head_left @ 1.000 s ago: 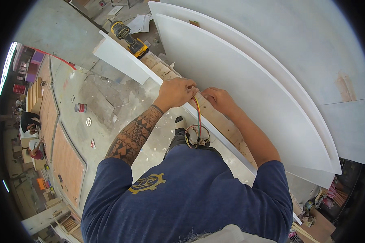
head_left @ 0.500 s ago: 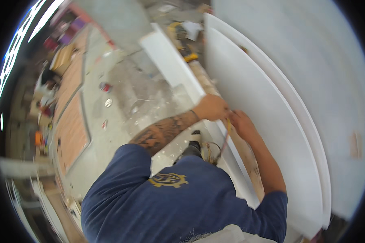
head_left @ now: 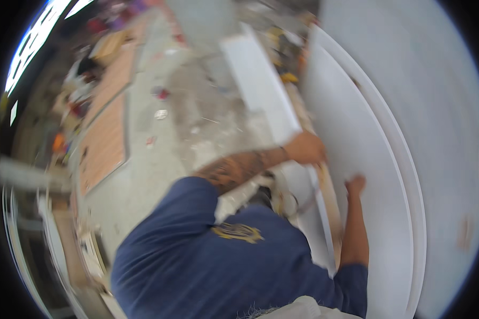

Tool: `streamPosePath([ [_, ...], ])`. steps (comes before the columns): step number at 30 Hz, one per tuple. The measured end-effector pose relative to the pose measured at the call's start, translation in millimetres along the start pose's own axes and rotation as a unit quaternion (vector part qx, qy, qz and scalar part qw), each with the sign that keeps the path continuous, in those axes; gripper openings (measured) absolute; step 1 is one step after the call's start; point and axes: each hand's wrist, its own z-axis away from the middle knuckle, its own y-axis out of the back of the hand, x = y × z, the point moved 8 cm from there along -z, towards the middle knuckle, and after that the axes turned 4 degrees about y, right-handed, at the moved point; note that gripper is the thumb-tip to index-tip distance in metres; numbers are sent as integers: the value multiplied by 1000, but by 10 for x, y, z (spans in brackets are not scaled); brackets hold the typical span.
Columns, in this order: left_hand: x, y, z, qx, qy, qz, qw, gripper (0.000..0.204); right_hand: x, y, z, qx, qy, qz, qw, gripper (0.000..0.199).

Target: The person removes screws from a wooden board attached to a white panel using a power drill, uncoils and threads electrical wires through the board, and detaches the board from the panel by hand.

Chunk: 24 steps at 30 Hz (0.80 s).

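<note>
A long white panel [head_left: 261,80] runs from the far side toward me, with a narrow wooden strip [head_left: 331,207] along its right side. My left hand [head_left: 306,148] is closed at the panel's right edge; its fingers curl down, and what they grip is hidden. A thin, blurred yellowish-red band [head_left: 315,189] hangs just below that hand. My right hand [head_left: 355,185] is apart from the left, nearer to me and farther right, in front of a large white board [head_left: 378,212]. Its fingers look curled together, and anything in them is too blurred to name.
Large white boards stand along the right. A yellow-and-black power tool [head_left: 286,56] lies past the far end of the wooden strip. Brown sheets [head_left: 105,143] lie on the floor at left, and a small can [head_left: 160,93] stands nearer the middle. A person [head_left: 85,80] is at far left.
My hands were close together at the panel's edge; the right has pulled back toward me and to the right. The left remains at the edge. The whole view has shifted.
</note>
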Motion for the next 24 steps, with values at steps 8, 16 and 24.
streamPosePath([
  [8, -112, 405, 116, -149, 243, -13, 958, 38, -561, 1802, 49, -125, -127, -322, 930, 26],
  [16, -56, 288, 50, -160, 249, -8, 955, 40, -921, 2540, 509, -236, -134, -529, 804, 24],
  [24, -24, 318, 37, -166, 265, -29, 949, 41, -1432, 2580, 330, -281, 79, -550, 782, 29],
])
